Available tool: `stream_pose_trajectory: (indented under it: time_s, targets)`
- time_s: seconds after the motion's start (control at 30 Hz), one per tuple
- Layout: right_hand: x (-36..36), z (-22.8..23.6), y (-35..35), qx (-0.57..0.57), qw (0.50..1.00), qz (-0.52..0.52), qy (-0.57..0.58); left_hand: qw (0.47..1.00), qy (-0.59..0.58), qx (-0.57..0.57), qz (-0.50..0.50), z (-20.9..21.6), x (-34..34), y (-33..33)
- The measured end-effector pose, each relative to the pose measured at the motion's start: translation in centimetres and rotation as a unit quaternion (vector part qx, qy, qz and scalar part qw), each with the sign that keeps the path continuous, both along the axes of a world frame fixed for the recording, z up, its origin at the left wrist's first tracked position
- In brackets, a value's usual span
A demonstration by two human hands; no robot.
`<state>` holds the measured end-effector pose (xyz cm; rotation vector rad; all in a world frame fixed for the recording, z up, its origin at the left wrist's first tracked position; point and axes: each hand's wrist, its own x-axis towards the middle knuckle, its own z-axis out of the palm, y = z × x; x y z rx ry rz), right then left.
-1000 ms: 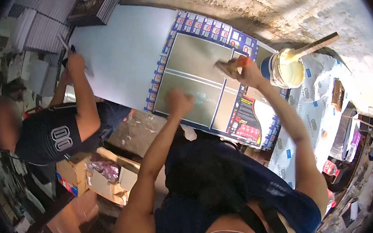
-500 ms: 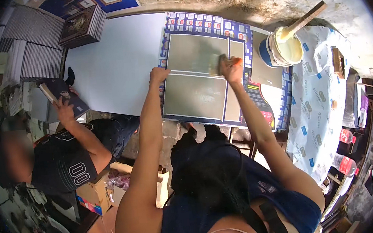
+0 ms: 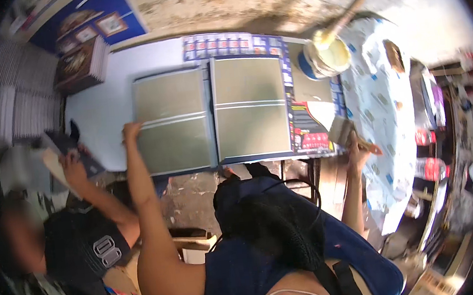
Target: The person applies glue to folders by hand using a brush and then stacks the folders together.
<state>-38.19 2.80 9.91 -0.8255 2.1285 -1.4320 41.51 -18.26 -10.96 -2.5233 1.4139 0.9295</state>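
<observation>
Two flat grey boards with dark blue edges and pale lines across them lie side by side: a left board panel [image 3: 174, 148] and a right board panel [image 3: 252, 132]. My left hand [image 3: 131, 133] is closed on the outer left edge of the left panel. On the right, beyond the table's front corner, my right hand [image 3: 356, 150] grips a wide flat brush [image 3: 339, 131] by its handle, bristles pointing up and left. Printed blue sheets [image 3: 221, 45] show from under the panels.
A white bucket [image 3: 311, 63] of cream paste with a wooden stick [image 3: 348, 11] stands at the back right. Patterned plastic sheeting [image 3: 382, 150] covers the right side. At left, a co-worker's hand [image 3: 73, 166] holds a dark book, near a book stack [image 3: 80, 66].
My left hand has shifted left with the left panel, and the right panel now shows fully beside it. My right hand has drawn the brush off the panel, to the right and nearer.
</observation>
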Motion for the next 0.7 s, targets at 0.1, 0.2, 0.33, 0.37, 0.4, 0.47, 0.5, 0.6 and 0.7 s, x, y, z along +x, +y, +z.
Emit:
stream_pose_trajectory:
  time_s: [0.1,0.2,0.33,0.37,0.4,0.47,0.5,0.6,0.7]
  targets:
    - [-1.9,1.3,-0.5,-0.038,0.999,0.029,-0.014,0.981,-0.112,-0.035,0.152,2.7,0.5,1.0]
    - [-2.5,1.2,-5.6,0.019,0.994,0.061,0.090,0.967,-0.150,-0.045,0.199,6.4,-3.1,1.6]
    - [-3.0,-2.5,-15.0,0.098,0.952,0.118,0.266,0.972,-0.138,-0.121,0.150,8.8,-11.0,2.9]
    - [-3.1,-4.0,-16.7,0.095,0.945,0.140,0.279,0.974,-0.131,-0.153,0.107,8.7,-12.9,3.6]
    - [-3.3,-5.4,-18.2,0.097,0.939,0.160,0.288,0.968,-0.136,-0.202,0.061,8.4,-14.8,4.9]
    - [-3.6,-8.2,-20.5,0.074,0.939,0.150,0.301,0.941,-0.093,-0.324,0.024,7.1,-18.2,8.4]
    - [-4.1,-9.1,-21.7,0.103,0.941,0.176,0.271,0.947,-0.083,-0.308,0.034,6.3,-19.7,10.6]
    - [-4.6,-10.1,-23.5,0.184,0.927,0.198,0.259,0.963,0.005,-0.255,0.090,4.3,-23.4,17.8]
    - [-3.6,-9.0,-21.1,0.142,0.951,0.161,0.222,0.942,0.162,-0.274,0.111,3.2,-27.4,23.6]
